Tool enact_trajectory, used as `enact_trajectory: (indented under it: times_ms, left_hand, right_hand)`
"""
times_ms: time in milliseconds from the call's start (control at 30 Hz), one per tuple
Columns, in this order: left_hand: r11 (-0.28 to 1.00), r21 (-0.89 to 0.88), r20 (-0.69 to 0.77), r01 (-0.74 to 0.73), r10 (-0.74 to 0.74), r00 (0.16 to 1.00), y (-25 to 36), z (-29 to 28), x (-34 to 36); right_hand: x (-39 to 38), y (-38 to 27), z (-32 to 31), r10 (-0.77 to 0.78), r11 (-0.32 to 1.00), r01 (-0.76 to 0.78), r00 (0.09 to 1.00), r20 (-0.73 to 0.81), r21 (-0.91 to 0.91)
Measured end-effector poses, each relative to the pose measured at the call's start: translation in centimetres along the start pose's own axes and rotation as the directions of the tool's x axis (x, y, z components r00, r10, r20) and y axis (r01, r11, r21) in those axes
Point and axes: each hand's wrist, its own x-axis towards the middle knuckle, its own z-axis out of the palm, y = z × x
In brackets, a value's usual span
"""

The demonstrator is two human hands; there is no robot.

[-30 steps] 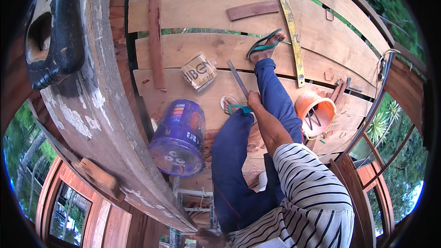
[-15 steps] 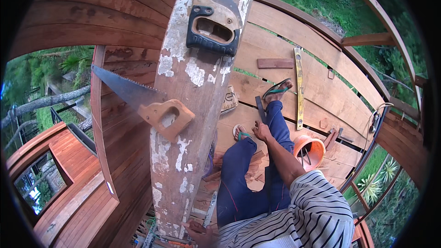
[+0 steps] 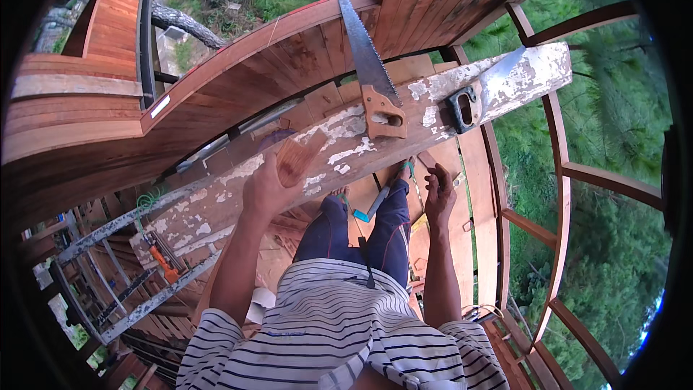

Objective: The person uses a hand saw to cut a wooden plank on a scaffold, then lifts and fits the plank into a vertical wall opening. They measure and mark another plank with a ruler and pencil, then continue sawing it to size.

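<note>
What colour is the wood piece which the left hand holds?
The wood piece is reddish brown; the head view shows it best.

On the plank (image 3: 339,148), one saw (image 3: 385,115) juts over the far edge; another saw (image 3: 465,107) lies toward its right end. The left hand (image 3: 268,189) holds a block (image 3: 301,158) over its left half. The ladder (image 3: 159,297) adjoins its left end.

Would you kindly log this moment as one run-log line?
left hand: holds wood block | right hand: part-open, looks empty | brown-handled saw, black-handled saw: on plank
</note>
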Motion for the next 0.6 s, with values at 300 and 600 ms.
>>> enact_trajectory:
  times_ms: [300,600]
  left_hand:
    - [0.952,0.223,0.029,-0.208,0.207,0.978,-0.8,6.8,7.3]
    - [0.942,0.285,-0.057,-0.175,0.199,0.978,-1.5,11.9,9.5]
  right_hand:
    - [5.8,-6.4,-2.0,-0.150,0.931,0.199,0.973,0.178,-0.305]
    - [17.9,-3.4,-5.9,-0.247,0.721,0.413,0.904,0.350,-0.557]
